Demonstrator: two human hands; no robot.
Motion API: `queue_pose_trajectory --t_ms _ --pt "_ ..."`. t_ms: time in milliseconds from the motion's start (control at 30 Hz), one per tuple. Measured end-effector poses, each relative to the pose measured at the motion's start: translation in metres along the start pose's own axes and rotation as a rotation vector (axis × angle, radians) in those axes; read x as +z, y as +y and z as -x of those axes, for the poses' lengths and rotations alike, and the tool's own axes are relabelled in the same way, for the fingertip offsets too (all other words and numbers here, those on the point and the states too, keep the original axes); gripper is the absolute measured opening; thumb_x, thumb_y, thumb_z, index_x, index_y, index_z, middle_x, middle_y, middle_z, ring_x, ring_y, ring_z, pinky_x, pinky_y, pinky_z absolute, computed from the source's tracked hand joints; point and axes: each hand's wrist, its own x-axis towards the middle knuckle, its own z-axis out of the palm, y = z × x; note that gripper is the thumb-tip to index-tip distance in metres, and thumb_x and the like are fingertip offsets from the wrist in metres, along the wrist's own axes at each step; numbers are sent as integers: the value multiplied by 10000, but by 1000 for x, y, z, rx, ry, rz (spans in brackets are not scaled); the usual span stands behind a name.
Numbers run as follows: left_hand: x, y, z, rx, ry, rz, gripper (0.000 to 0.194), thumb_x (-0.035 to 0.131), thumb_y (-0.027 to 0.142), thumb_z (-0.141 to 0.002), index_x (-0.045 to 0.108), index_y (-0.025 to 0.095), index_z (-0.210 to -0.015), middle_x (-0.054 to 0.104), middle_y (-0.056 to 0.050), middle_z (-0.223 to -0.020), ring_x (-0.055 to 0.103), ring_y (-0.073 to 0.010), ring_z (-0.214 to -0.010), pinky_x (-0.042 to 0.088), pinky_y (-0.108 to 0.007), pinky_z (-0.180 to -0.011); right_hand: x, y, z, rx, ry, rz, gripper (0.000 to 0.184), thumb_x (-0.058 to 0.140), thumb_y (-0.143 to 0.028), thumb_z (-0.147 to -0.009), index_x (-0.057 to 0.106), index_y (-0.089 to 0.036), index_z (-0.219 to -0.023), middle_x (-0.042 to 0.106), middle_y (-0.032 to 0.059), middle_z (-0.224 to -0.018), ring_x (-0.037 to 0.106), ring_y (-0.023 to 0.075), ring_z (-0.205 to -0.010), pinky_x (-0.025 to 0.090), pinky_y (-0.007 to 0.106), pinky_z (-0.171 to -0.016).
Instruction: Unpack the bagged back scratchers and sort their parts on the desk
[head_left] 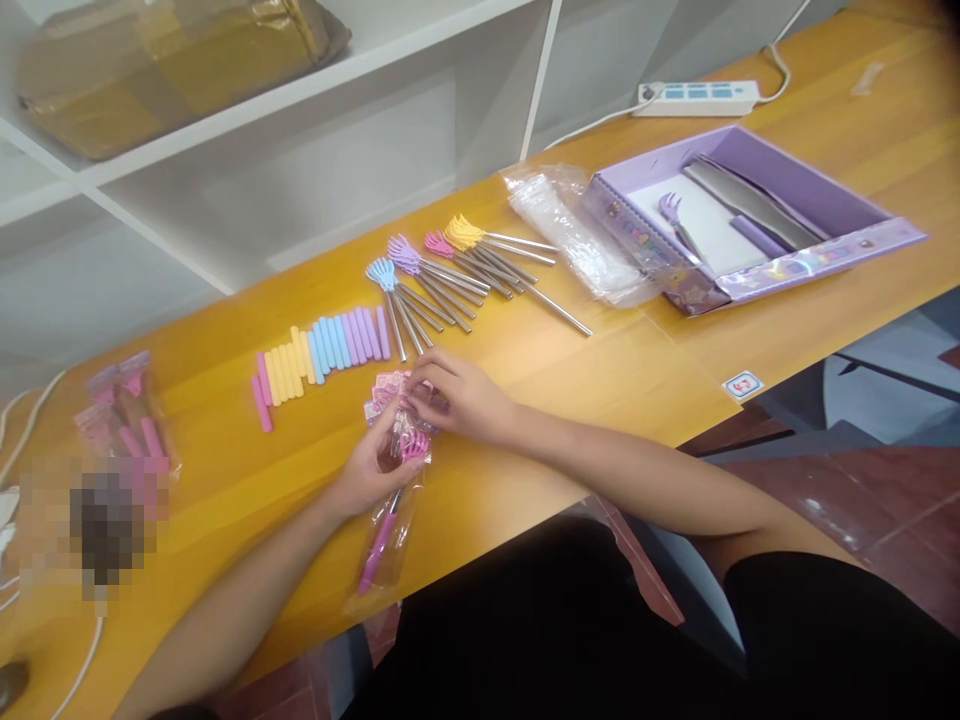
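Observation:
A pink back scratcher (pixel 380 550) lies inside a clear plastic bag (pixel 403 525) near the table's front. My left hand (pixel 371 468) is closed round the bag at the scratcher's claw head. At the bag's top end, the fingers of my right hand (pixel 461 398) are pinched together on the plastic. Small pink printed cards (pixel 388 383) lie just beyond my fingertips, partly covered by them. Behind them are metal-shafted scratcher heads in blue (pixel 384 272), purple (pixel 405 255), pink (pixel 439 245) and yellow (pixel 463 233). Coloured handle sleeves (pixel 330 345) form a row to their left.
At the right stands a purple open box (pixel 825 270) holding a scratcher and grey pieces. Clear bags (pixel 562 230) lie beside it. Bagged pink scratchers (pixel 131 410) rest at the left. A power strip (pixel 697 98) and white shelving (pixel 315 130) stand behind.

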Motion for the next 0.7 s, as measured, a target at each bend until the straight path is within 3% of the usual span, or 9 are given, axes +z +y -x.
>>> queue_pose_trajectory --t_ms 133,200,267,367,567,700 --pt "0 -2 1 -20 -9 0 937 812 388 -945 341 178 -1728 693 -174 -1397 689 -313 -1262 566 -427 -1106 -1 -1 -2 -67 32 103 59 628 -161 -998 613 -214 -978 668 92 -1028 645 214 -918 570 340 -764" --pt "0 0 1 -29 -25 1 882 800 380 -953 390 163 -1703 725 -165 -1326 719 -299 -1181 591 -418 -1050 -7 1 -5 -26 79 90 87 610 -136 -973 585 -217 -957 666 88 -1026 641 201 -903 560 321 -755" --pt "-1 3 1 -12 -21 -4 826 806 382 -946 465 149 -1661 724 -173 -1354 709 -313 -1222 581 -426 -1072 -15 5 -8 69 115 66 102 603 -125 -955 564 -218 -964 661 60 -973 631 177 -835 539 295 -722" --pt "-2 5 0 9 2 -11 780 828 403 -925 549 150 -1608 679 -183 -1482 661 -349 -1348 546 -446 -1142 -28 13 -10 143 14 62 83 598 -158 -985 578 -214 -1042 657 7 -853 585 148 -697 476 268 -655" --pt "-6 -2 -1 30 28 35 845 860 446 -890 545 174 -1626 593 -180 -1612 538 -391 -1516 424 -505 -1277 -48 19 -16 -41 -190 -49 249 427 -218 -1133 676 -219 -1158 704 87 -1078 654 196 -961 520 326 -845" --pt "-6 -8 0 38 38 6 845 863 437 -881 549 175 -1621 558 -177 -1647 496 -395 -1549 376 -525 -1307 -53 14 -21 29 -218 -218 211 562 -364 -1115 704 -215 -1072 633 85 -1092 635 218 -1031 540 390 -948"
